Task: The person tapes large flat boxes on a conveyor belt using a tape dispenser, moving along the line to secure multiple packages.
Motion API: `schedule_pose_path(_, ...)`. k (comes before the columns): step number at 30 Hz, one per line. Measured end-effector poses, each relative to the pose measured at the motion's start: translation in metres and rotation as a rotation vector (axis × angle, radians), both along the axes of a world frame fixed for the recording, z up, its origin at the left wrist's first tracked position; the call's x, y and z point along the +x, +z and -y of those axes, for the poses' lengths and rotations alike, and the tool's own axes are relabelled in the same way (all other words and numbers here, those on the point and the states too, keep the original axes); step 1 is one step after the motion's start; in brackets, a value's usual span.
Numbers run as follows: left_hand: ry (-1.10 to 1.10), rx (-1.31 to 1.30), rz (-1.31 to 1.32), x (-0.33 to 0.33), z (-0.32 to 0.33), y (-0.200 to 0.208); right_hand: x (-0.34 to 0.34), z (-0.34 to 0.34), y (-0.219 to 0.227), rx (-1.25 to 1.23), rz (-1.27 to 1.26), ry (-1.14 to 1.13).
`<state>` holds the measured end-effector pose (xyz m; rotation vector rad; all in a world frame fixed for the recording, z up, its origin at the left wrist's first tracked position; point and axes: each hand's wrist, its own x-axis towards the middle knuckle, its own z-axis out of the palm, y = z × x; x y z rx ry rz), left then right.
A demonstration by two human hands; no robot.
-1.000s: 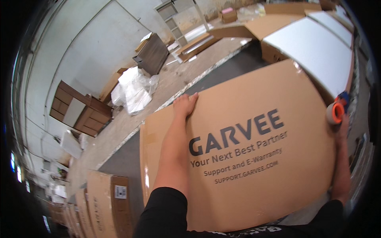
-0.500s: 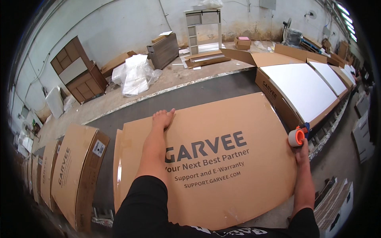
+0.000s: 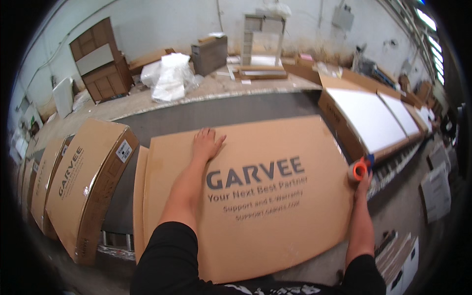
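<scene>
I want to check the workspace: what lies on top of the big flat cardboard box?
On the cardboard box the left hand lies flat; the right hand holds a tape dispenser at its edge.

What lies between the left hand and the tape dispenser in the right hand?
In the head view, only the big cardboard box's printed top lies between the left hand and the tape dispenser held by the right hand.

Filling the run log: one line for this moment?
left hand: flat on cardboard box | right hand: holds tape dispenser at box's right edge
</scene>
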<state>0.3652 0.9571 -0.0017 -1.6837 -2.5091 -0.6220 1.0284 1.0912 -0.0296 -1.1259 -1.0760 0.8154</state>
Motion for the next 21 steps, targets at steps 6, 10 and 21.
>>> schedule_pose_path(6,-0.577,-0.080,0.158,0.148,0.047,0.025,0.044,-0.024,-0.004,0.204,0.225,-0.173)
schedule_pose_path(10,-0.935,-0.227,-0.134,0.297,0.154,0.039,0.000,-0.003,0.020,0.039,0.428,-0.430)
schedule_pose_path(21,-0.776,-0.298,-0.269,0.403,0.212,0.025,0.007,0.062,0.024,-0.005,-0.586,0.101)
